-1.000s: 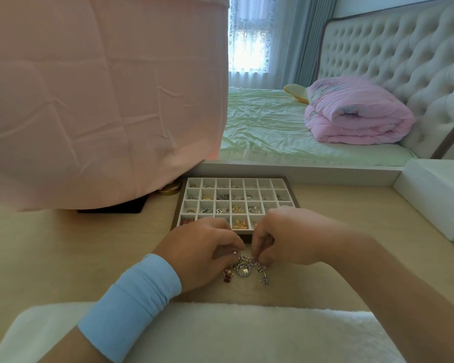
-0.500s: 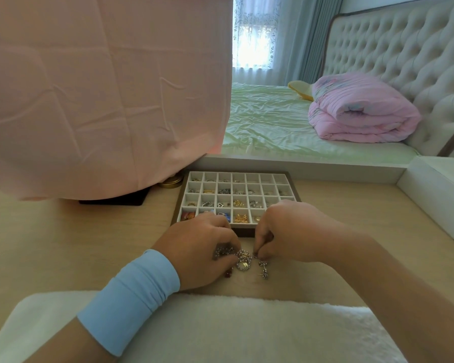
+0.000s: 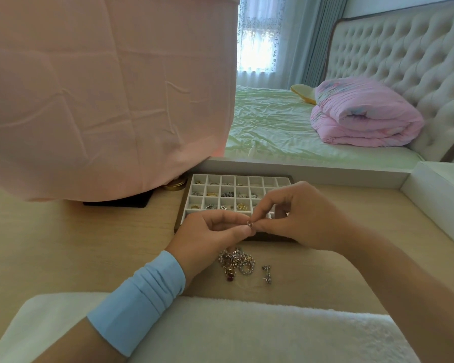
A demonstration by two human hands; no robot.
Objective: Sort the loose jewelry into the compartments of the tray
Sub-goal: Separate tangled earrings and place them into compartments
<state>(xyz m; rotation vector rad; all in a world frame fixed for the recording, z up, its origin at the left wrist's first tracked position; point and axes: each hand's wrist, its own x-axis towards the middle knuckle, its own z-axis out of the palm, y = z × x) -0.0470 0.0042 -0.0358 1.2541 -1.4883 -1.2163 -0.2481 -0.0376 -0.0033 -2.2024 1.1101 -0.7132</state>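
Both hands are up over the near edge of the tray. Left hand and right hand each pinch the same small piece between thumb and forefinger, fingertips almost meeting. The piece is tiny and silvery, and I can't tell its type (ring, stud or clasp, it's too small). It's held clear of the counter, in front of the tray's front rows.

Tray: white grid in a brown frame, on the counter ahead of me. My hands cover the front row and most of the near-right cells, so I can't see what's in those. The cells I can see hold gold and silver bits. Single items are unreadable.

Pile of loose jewelry lies on the counter just below my left hand. It has pearly beads, gold links, a round sparkly pendant and a dark red stone, all tangled. Its far edge is hidden behind my palm. Two studs lie just right of the pile, apart from it.

Blue cuff on my left wrist. White towel runs along the near edge, cut off at the bottom of view. Pink cloth drapes something big at back left. Only a dark base and a gold lid show from under it, near the tray's back-left corner. White box at right is partly out of view.
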